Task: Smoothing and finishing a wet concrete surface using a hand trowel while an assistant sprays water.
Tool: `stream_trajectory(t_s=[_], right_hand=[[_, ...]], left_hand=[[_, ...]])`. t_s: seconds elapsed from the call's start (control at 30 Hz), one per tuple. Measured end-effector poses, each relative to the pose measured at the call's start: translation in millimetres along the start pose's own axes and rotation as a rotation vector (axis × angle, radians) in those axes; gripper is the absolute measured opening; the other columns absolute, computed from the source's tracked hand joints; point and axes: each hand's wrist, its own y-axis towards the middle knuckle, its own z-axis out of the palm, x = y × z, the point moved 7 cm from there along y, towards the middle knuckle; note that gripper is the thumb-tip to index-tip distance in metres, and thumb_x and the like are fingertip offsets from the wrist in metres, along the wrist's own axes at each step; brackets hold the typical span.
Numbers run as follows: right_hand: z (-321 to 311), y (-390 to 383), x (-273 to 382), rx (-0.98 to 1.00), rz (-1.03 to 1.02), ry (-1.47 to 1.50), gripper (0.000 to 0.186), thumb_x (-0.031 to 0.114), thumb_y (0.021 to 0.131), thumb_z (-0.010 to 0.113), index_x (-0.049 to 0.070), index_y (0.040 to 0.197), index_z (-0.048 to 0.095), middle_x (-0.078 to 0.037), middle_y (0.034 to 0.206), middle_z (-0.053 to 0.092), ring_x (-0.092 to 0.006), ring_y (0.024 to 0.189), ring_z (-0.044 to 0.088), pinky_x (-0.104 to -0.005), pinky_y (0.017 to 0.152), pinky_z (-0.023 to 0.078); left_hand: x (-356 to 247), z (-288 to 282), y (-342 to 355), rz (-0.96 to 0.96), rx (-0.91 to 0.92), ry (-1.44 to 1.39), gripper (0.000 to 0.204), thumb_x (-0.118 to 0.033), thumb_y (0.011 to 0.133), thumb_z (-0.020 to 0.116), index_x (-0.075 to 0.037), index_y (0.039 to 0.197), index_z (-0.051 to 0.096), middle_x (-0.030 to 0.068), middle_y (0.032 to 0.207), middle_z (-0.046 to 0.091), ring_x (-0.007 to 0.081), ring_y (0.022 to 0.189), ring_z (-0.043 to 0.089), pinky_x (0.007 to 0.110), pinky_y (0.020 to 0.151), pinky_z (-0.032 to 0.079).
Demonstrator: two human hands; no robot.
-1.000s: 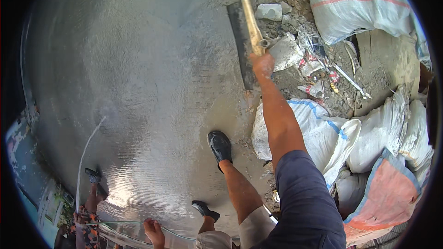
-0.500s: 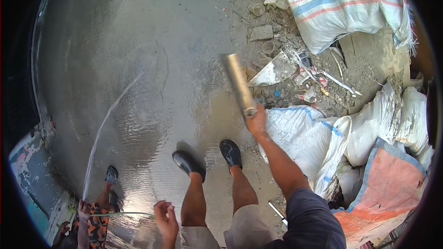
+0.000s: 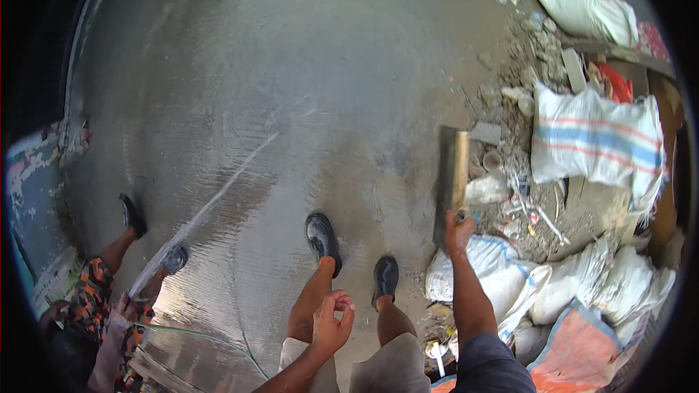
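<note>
My right hand [image 3: 458, 231] is closed round the near end of a long flat trowel [image 3: 459, 175]. The trowel has a dark blade with a pale wooden bar along it, and it hangs beside the rubble at the right. My left hand [image 3: 333, 320] is in front of my legs, fingers loosely curled and apart, with nothing in it. Around my dark shoes [image 3: 321, 236] spreads a wet grey concrete floor [image 3: 328, 116].
At the left, another person's hand [image 3: 124, 311] holds a green hose [image 3: 211, 340], and a water jet [image 3: 211, 207] arcs onto the floor. A striped sack [image 3: 597, 131], white sacks [image 3: 477, 266], rubble [image 3: 535, 51] and an orange tarp [image 3: 579, 353] line the right side.
My view has shifted, showing more floor ahead. The trowel has swung from tilted to nearly upright in the picture, farther right. The other person has stepped and the jet leans farther right.
</note>
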Motion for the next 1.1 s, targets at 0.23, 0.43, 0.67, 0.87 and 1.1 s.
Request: stream_trajectory(t_s=[0.23, 0.43, 0.67, 0.87, 1.1], right_hand=[[206, -120, 213, 1.139, -0.789, -0.276, 0.036, 0.015, 0.073, 0.061, 0.004, 0.107, 0.054, -0.016, 0.109, 0.053, -0.0341, 0.109, 0.047, -0.0418, 0.094, 0.037], [327, -99, 226, 1.073, -0.879, -0.287, 0.031, 0.012, 0.075, 0.058, 0.004, 0.104, 0.052, -0.014, 0.105, 0.052, -0.0323, 0.103, 0.05, -0.0427, 0.09, 0.041], [301, 106, 231, 0.882, -0.475, -0.124, 0.028, 0.018, 0.071, 0.064, 0.004, 0.094, 0.056, -0.016, 0.095, 0.055, -0.033, 0.095, 0.053, -0.0418, 0.083, 0.045], [204, 365, 194, 0.505, -0.265, 0.036, 0.04, 0.018, 0.064, 0.071, -0.001, 0.097, 0.059, -0.021, 0.092, 0.06, -0.0378, 0.087, 0.057, -0.0436, 0.076, 0.046], [3, 627, 65, -0.18, 0.172, -0.169, 0.045, 0.019, 0.065, 0.073, -0.002, 0.102, 0.057, -0.025, 0.088, 0.062, -0.0411, 0.084, 0.06, -0.0453, 0.074, 0.047]], left_hand=[[14, -124, 25, -0.024, -0.285, -0.041, 0.025, -0.003, 0.082, 0.057, 0.002, 0.104, 0.048, 0.0116, 0.084, 0.06, 0.0158, 0.074, 0.059, 0.027, 0.067, 0.048], [89, -177, 41, -0.231, -0.538, -0.093, 0.022, -0.002, 0.087, 0.049, 0.0, 0.108, 0.046, 0.0081, 0.086, 0.056, 0.0139, 0.072, 0.055, 0.026, 0.068, 0.046], [122, -149, 8, -0.527, -0.728, 0.013, 0.02, -0.004, 0.087, 0.049, 0.0, 0.106, 0.045, 0.0054, 0.081, 0.054, 0.0117, 0.069, 0.053, 0.023, 0.06, 0.047], [16, -85, 74, -0.669, -0.557, 0.198, 0.024, -0.011, 0.086, 0.054, 0.0, 0.107, 0.047, 0.01, 0.09, 0.056, 0.0166, 0.077, 0.057, 0.028, 0.067, 0.048], [-132, -31, 198, -0.426, -0.511, 0.133, 0.019, -0.003, 0.085, 0.052, -0.001, 0.103, 0.045, 0.005, 0.076, 0.052, 0.0108, 0.062, 0.053, 0.023, 0.056, 0.046]])
